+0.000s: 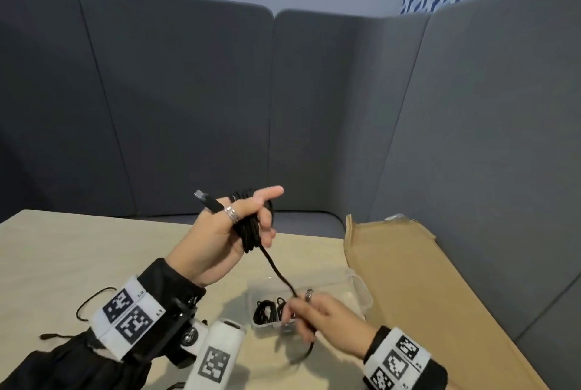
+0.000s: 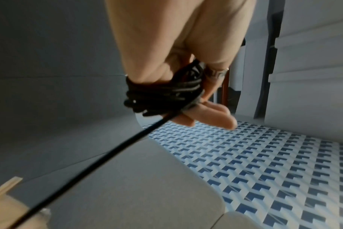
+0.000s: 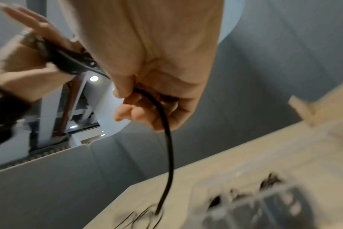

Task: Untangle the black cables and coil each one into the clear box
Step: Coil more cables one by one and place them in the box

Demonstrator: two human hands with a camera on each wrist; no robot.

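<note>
The right hand (image 1: 309, 311) is pinching the black cable (image 1: 276, 270) low over the clear box (image 1: 358, 292) (one coil lying inside); the strand is running up and leftward, taut, to the raised left hand (image 1: 232, 232), whose fingers are wearing the windings.

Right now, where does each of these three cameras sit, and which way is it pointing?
Head: worn on the head, looking forward and down at the table; shows both sleeved arms, the left hand wound with the black cable and the right hand above the clear box.
Left wrist: looks along the left hand at its cable-wrapped fingers.
Right wrist: looks along the right hand pinching the cable; the left hand shows too.
Shared: all three see the same cable.
</note>
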